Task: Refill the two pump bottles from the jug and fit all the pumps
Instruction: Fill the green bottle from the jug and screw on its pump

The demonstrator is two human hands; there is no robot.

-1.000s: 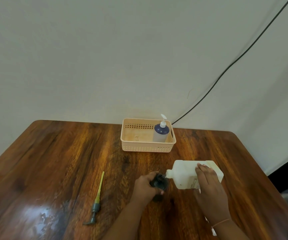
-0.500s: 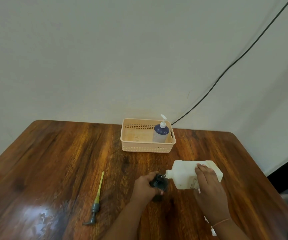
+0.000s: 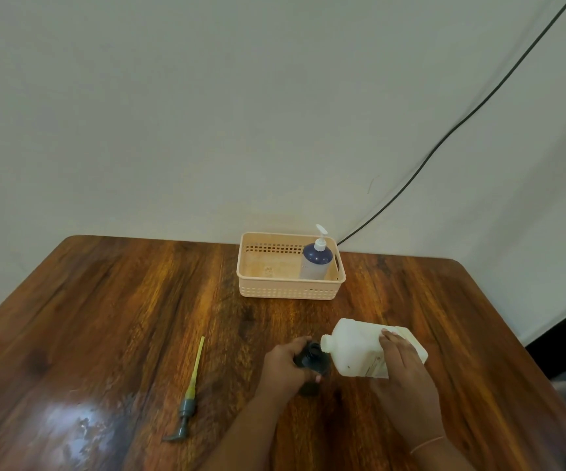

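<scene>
Mostly hidden under the left hand (image 3: 285, 367): the dark bottle (image 3: 312, 359), upright on the table (image 3: 104, 317) near the front edge, with only its open mouth and a strip of side showing. Impossible to tell of any flow, or of the fill level. Left hand wrapped round the bottle, fingers curled about its body. Right hand (image 3: 404, 365) laid over the white jug (image 3: 353, 351), fingers curled across it, thumb out of sight, holding it tipped with the spout at the bottle's mouth. Both forearms cut off by the lower edge. Left of the hands, apart: a grey pump (image 3: 188, 401) with a yellow tube, flat on the table. Further back: a blue pump bottle (image 3: 315, 265), pump fitted, upright in the right end of a peach basket (image 3: 288, 290).
</scene>
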